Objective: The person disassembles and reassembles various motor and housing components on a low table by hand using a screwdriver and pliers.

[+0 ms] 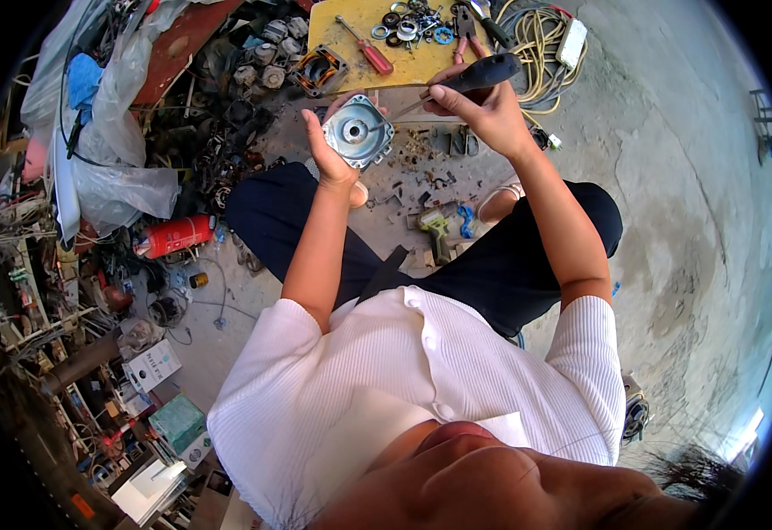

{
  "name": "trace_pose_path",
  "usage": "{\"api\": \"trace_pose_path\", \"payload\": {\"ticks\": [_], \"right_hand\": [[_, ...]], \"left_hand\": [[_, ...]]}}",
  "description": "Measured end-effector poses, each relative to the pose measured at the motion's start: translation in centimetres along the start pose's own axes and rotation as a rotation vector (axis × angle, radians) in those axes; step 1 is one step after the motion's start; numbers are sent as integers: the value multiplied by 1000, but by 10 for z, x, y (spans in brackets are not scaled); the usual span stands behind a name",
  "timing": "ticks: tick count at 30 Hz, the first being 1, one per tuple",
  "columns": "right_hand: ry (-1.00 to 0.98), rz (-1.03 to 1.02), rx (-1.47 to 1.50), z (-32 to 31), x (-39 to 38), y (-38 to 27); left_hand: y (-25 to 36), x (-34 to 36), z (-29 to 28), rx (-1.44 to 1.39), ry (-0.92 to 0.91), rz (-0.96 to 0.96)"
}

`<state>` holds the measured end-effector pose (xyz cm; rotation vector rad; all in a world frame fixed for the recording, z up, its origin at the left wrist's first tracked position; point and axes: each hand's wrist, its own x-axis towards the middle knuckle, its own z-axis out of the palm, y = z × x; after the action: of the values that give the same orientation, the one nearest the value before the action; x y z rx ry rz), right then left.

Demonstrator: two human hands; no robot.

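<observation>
My left hand [331, 161] holds up a silver-grey metal motor end cover [349, 144], squarish with a round recess, a central hub and corner lugs. The thumb lies along its left side, and the other fingers are mostly hidden behind it. In my right hand [494, 119] is a screwdriver [490, 74], its thick black handle pinched between thumb and fingers. Its thin shaft slants down and left into the cover's recess, near the hub. Whether the tip touches the metal I cannot tell.
Beyond my hands stands a yellow board [421, 69] bearing a red-handled screwdriver [375, 58], pliers [465, 34] and several rings. A green drill [437, 233] lies between my legs. Scrap parts and a red cylinder [178, 236] crowd the left; coiled cable [534, 40] lies right.
</observation>
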<state>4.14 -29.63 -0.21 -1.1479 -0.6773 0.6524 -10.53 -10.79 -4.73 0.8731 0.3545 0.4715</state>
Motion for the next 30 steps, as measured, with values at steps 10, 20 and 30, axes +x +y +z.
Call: {"api": "trace_pose_path", "payload": {"ticks": [10,20,30], "right_hand": [[55,-68,73,4,-4,-6],[-103,-289,-581,12,-9,-7],[-34,-502,-691,10,-5,-12]], "left_hand": [[8,10,1,147,169,-14],[-1,-1,14,96,247,-56],[7,0,16,81,184,-82]]}}
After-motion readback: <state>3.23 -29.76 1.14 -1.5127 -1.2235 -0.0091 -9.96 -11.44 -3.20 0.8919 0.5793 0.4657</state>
